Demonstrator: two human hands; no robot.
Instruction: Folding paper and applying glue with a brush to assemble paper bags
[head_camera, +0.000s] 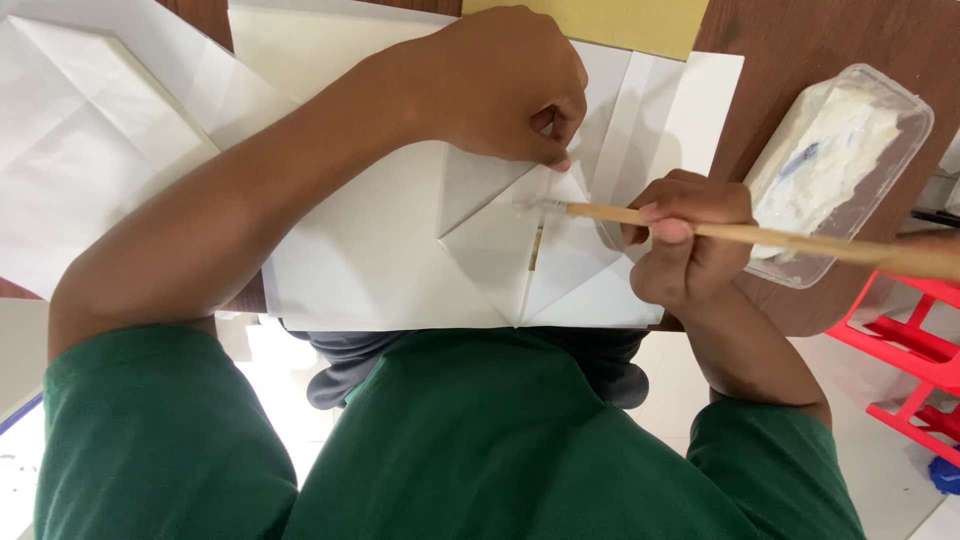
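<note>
My right hand (688, 240) grips a wooden-handled brush (760, 236) whose tip rests on a folded white paper piece (500, 250) on the table's near edge. My left hand (505, 85) reaches across from the left and pinches a raised flap of that folded paper between thumb and finger, just above the brush tip. The folded paper lies on a larger white sheet (360, 250). Both forearms come out of green sleeves.
A clear plastic tub (845, 160) with white paste stands at the right on the brown table (800, 50). More white sheets (90, 140) lie at the left, a yellow sheet (600, 22) at the top. A red stool (915, 350) stands on the floor at right.
</note>
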